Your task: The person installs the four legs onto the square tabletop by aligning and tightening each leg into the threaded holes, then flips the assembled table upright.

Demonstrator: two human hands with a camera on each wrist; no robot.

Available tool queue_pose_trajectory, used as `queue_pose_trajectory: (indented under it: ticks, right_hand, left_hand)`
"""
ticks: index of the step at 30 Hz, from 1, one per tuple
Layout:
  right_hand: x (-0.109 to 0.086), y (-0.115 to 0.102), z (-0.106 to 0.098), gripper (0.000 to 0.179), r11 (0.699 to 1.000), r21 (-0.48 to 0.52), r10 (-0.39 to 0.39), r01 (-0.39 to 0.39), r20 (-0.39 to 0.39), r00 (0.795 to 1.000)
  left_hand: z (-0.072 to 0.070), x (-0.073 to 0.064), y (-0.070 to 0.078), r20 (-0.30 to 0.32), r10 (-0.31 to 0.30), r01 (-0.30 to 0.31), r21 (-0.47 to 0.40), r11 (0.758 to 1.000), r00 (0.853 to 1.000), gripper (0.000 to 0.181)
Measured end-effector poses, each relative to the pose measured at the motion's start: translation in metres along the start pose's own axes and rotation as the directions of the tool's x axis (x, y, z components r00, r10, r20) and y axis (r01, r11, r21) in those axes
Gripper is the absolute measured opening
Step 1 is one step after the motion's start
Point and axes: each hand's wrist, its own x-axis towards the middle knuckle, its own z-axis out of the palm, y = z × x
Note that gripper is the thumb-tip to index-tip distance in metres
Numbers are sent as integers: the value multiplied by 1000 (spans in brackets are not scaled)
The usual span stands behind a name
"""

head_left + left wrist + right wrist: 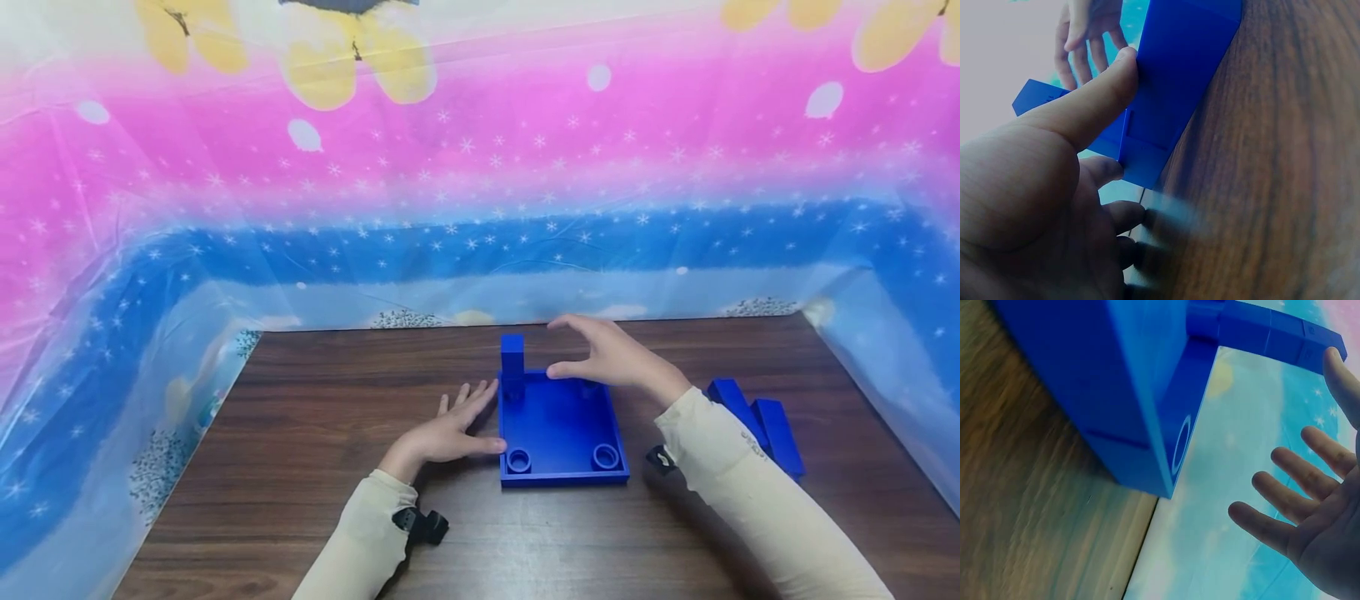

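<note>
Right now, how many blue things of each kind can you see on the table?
Blue tray: 1
Blue block standing up at the tray's far left corner: 1
Blue blocks lying down, partly hidden by the right arm: 2
Total: 4 blue things in view

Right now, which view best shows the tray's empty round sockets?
The head view: it looks into both near sockets of the tray. The right wrist view catches one at a slant; the left wrist view, only the tray's outside.

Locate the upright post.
In the head view, the upright post is in the far left corner of the blue tray, between the left hand and right hand.
</note>
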Motion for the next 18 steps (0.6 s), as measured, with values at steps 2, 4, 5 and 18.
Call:
queue_pose_trajectory:
  ticks: [2,4,5,18]
  right_hand:
    - [-3,3,-3,71,1000,1,6,-6,-2,1000]
    - [-6,4,-5,70,1000,6,9,-9,-3,1000]
    - [-8,5,-7,70,1000,6,10,-10,-4,1000]
    - [-27,21,-18,72,999,-28,30,-30,-15,999]
  left_hand:
    - [0,0,-1,-7,8,-8,-6,1000,1000,103]
    - [1,1,-3,-13,11,-11,-7,1000,1000,105]
    - [2,2,-5,-16,12,-12,-8,1000,1000,106]
    - [2,0,-3,-9,13,-13,5,1000,1000,105]
